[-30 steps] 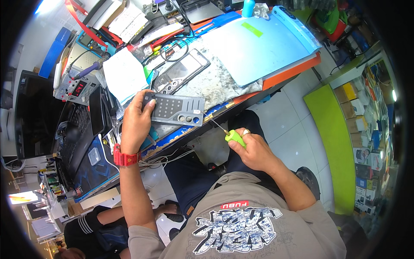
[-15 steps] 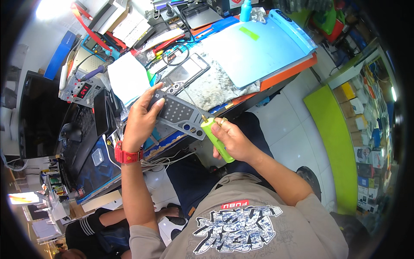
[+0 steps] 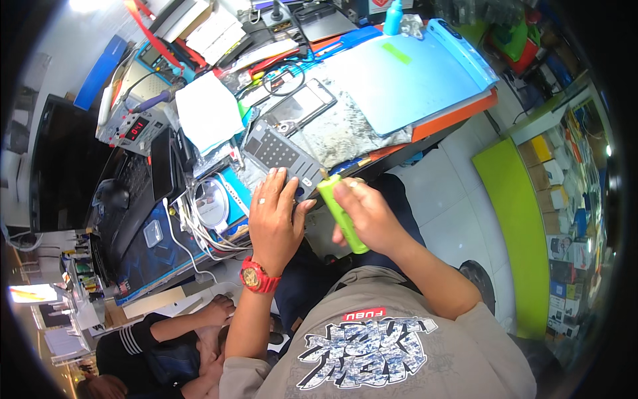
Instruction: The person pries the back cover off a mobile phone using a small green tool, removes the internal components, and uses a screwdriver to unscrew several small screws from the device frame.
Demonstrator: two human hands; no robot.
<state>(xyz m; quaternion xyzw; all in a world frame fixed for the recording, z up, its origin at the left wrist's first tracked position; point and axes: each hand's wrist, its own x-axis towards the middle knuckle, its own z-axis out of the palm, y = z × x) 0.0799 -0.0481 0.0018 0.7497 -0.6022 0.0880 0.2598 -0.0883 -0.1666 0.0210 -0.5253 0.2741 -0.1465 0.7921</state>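
A grey flat plate [image 3: 282, 151] with rows of small dots and round openings at its near end rests at the front of the bench. My left hand [image 3: 276, 216], with a red wristwatch, lies over the plate's near end, fingers stretched out and thumb apart; whether it grips the edge is not visible. In my right hand [image 3: 364, 213] is a lime-green-handled screwdriver [image 3: 342, 216], upper end with a brass-coloured collar close to the plate's right corner. Its thin shaft is hard to make out. Behind the plate lies a phone frame [image 3: 309, 103] on a stained grey cloth [image 3: 339, 130].
A light blue mat [image 3: 412, 86] covers the right of the bench. Left are a power supply [image 3: 133, 126] with a red display, a white cloth [image 3: 209, 113], tangled white cables [image 3: 206, 226] and a dark monitor [image 3: 63, 166]. Another person [image 3: 159, 352] sits at lower left.
My left hand has left the plate's far left end and come to its near end, fingers spreading. The plate now rests lower on the bench; the screwdriver stays in my right hand.
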